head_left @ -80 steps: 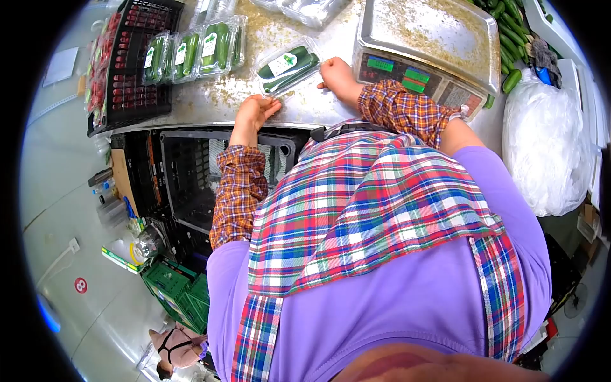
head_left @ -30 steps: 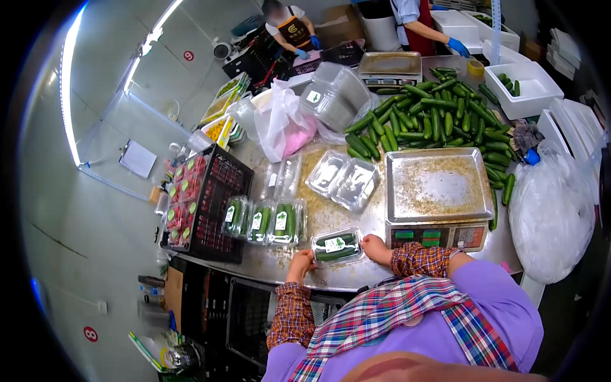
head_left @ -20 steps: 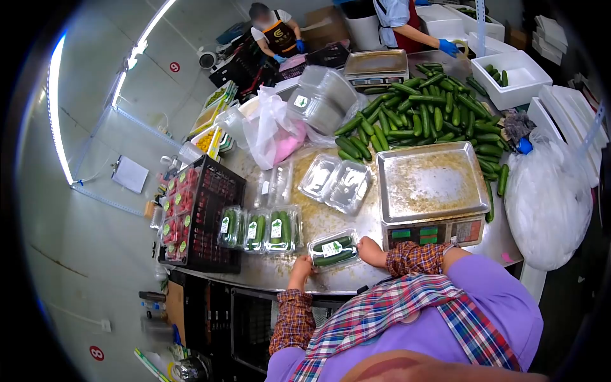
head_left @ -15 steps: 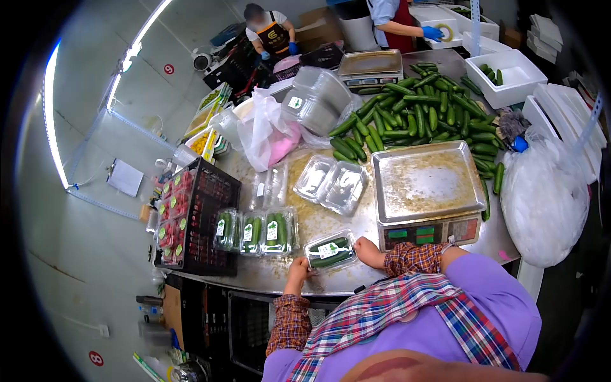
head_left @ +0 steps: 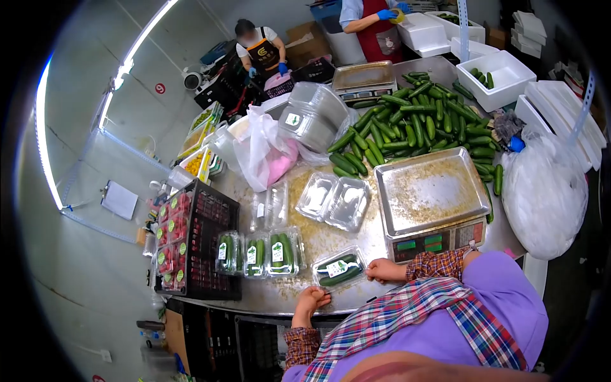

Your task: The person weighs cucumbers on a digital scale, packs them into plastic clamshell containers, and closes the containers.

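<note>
A clear plastic clamshell of cucumbers (head_left: 341, 278) lies closed on the metal table in front of me, a white label across its lid. At its lower left corner, my left hand (head_left: 311, 300) is closed, thumb and fingers pinching the edge. My right hand (head_left: 384, 270) is also closed, its fingertips at the right edge of the same clamshell. To the left stand several packed clamshells of cucumbers (head_left: 278, 251) in a row. Behind them lies an open, unfilled clamshell (head_left: 349, 202). A weighing scale (head_left: 436, 244) with a metal tray (head_left: 433, 191) is just beyond my right hand.
A large heap of cucumbers (head_left: 420, 118) covers the back of the table. On the left, a black crate (head_left: 216, 235) stands beside red fruit packs. Stacked clear containers (head_left: 312, 114), a white foam box (head_left: 506, 86) and a bulging plastic bag (head_left: 544, 197) surround the workspace. Two co-workers are behind.
My view has shifted slightly. My left hand has slid down around the clamshell's lower left corner, while my right hand stays at its right edge. A co-worker's gloved hands have lifted a tape roll.
</note>
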The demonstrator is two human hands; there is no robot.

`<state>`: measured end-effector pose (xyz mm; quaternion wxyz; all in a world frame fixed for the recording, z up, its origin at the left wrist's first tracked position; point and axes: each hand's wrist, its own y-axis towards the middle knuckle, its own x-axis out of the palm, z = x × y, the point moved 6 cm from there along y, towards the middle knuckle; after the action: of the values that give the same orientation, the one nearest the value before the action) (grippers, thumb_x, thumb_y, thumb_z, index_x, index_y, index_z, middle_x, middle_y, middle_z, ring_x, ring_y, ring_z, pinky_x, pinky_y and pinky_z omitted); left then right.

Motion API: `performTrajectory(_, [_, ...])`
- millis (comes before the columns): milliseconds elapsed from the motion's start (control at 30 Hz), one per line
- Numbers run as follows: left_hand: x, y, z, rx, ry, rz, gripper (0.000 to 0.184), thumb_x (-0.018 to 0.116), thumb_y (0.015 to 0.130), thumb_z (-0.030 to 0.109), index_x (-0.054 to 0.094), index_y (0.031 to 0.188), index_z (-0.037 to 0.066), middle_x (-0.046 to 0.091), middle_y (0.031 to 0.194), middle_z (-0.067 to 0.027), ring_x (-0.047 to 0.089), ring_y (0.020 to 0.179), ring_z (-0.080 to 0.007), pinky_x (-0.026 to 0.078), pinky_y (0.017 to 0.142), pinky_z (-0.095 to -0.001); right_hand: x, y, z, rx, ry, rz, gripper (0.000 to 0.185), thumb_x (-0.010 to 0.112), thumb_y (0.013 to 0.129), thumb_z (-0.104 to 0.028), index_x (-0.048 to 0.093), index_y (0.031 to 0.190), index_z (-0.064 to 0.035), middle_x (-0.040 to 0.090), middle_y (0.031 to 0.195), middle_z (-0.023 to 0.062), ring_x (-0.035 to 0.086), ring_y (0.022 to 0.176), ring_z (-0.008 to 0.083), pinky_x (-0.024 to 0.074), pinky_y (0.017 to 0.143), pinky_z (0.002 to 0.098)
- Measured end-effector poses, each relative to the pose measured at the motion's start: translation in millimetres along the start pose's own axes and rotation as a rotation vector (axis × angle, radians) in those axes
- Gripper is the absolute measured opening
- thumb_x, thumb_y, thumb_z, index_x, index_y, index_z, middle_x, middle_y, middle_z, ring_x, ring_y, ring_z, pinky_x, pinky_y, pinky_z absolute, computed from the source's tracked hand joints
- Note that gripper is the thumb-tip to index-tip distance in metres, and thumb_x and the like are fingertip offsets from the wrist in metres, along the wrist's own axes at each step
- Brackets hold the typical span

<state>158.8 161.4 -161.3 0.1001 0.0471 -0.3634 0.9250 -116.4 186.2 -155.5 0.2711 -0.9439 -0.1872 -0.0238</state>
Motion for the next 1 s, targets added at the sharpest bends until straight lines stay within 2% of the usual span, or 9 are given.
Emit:
performTrajectory(133, [3.8,1.9,5.9,0.034,0.024,0.038,0.007,0.052,0.083,-0.002,0.048,0.086,0.002,0.058,0.086,-0.0139,0.061,0.073,-0.0245,0.057,0.067,-0.0379,1.6,-1.0,-1.0,0.028,0.028,-0.135,0.023,0.054,0.089,-0.022,0.056,0.08,-0.0008,0.058,0.067,0.0037,0.046,0.048,0.0074,0.0395,0.043,0.0228])
performTrajectory(233, [2.1,2.8,5.1,0.068,0.077,0.095,0.009,0.052,0.082,-0.003,0.047,0.088,0.001,0.058,0.081,-0.012,0.059,0.066,-0.0202,0.057,0.065,-0.0356,3.7,-1.3,1.9,0.174,0.079,-0.141,0.023,0.054,0.089,-0.021,0.057,0.076,-0.0009,0.057,0.064,0.0028,0.046,0.048,0.0071,0.04,0.044,0.0221])
performTrajectory(367, [-1.9,9.7,1.6,0.091,0.114,0.109,0.009,0.051,0.082,-0.003,0.046,0.089,0.001,0.058,0.079,-0.0111,0.058,0.064,-0.0176,0.057,0.063,-0.0334,4.7,5.0,2.3,0.147,-0.021,-0.007,0.022,0.056,0.086,-0.02,0.056,0.072,-0.003,0.054,0.058,0.0017,0.045,0.045,0.008,0.0385,0.042,0.0229])
performTrajectory(600, [-4.8,2.5,3.3,0.119,0.067,0.125,0.01,0.052,0.082,-0.003,0.046,0.089,0.0,0.057,0.079,-0.0114,0.057,0.062,-0.0173,0.056,0.061,-0.0324,5.7,10.6,-2.2,0.049,-0.074,0.018,0.015,0.058,0.083,-0.016,0.054,0.073,-0.0054,0.051,0.057,0.001,0.043,0.044,0.009,0.0353,0.04,0.024])
performTrajectory(633, [-5.3,2.4,4.1,0.126,0.052,0.125,0.01,0.052,0.082,-0.003,0.046,0.09,0.0,0.057,0.079,-0.0116,0.057,0.062,-0.0172,0.056,0.062,-0.0323,5.9,14.2,2.6,0.016,0.035,-0.013,0.023,0.058,0.082,-0.022,0.054,0.067,-0.0053,0.051,0.055,0.002,0.046,0.043,0.0104,0.0381,0.041,0.0253])
performTrajectory(733, [-4.9,4.2,3.2,0.111,0.023,0.1,0.01,0.053,0.082,-0.002,0.047,0.091,0.0,0.057,0.079,-0.0107,0.057,0.062,-0.0166,0.057,0.063,-0.0325,7.6,8.8,-4.6,-0.035,0.096,-0.041,0.024,0.057,0.083,-0.022,0.053,0.069,-0.0034,0.05,0.056,0.0022,0.047,0.044,0.01,0.0384,0.041,0.025])
performTrajectory(900, [-6.1,2.3,3.6,0.082,0.031,0.127,0.005,0.053,0.083,0.001,0.05,0.088,0.001,0.056,0.079,-0.0078,0.056,0.063,-0.0157,0.057,0.065,-0.0348,7.3,8.9,-0.9,-0.051,0.077,-0.105,0.026,0.055,0.088,-0.024,0.05,0.078,-0.0007,0.052,0.058,0.0043,0.049,0.045,0.0107,0.0465,0.044,0.0264])
performTrajectory(1000, [-5.7,1.3,4.1,0.082,0.037,0.123,0.003,0.052,0.084,0.002,0.051,0.087,0.002,0.056,0.08,-0.0071,0.056,0.063,-0.0155,0.057,0.066,-0.0356,8.5,7.4,-4.0,-0.07,0.059,-0.129,0.027,0.056,0.088,-0.025,0.05,0.08,0.0002,0.052,0.058,0.0043,0.05,0.046,0.0102,0.0474,0.044,0.0261])
